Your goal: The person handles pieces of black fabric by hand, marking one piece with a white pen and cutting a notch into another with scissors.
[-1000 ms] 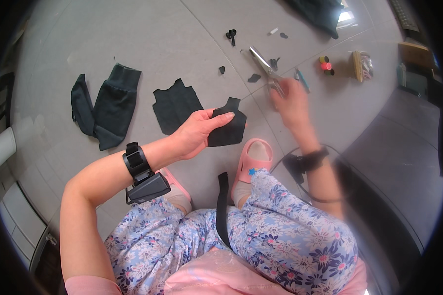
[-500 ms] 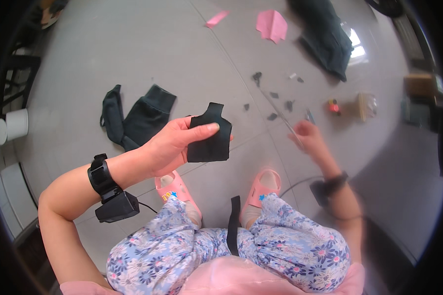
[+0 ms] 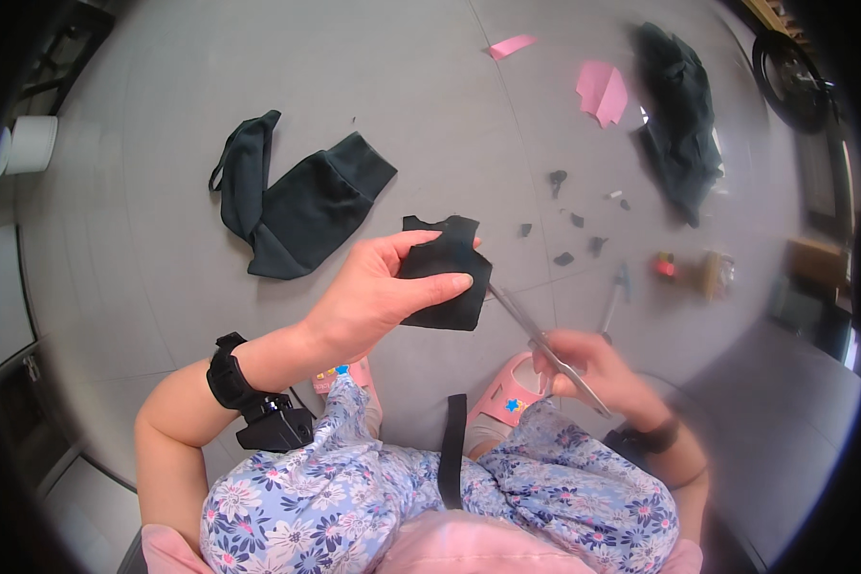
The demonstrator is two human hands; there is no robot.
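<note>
The left hand (image 3: 378, 297) pinches a small black fabric piece (image 3: 447, 275) between thumb and fingers, held up over the grey floor (image 3: 163, 287). The right hand (image 3: 588, 368), fingers closed around scissors (image 3: 536, 335), points the blades at the fabric's right edge. Dark cloth (image 3: 297, 206) lies far left.

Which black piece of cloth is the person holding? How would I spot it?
Start at the grey floor and find the big dark garment lying spread out on it. Just right of that, raised above the floor, the left hand pinches a small black cloth piece shaped like a tiny vest. Unlike the tiny black scraps scattered nearby, it is held up, with scissors at its edge.
</note>
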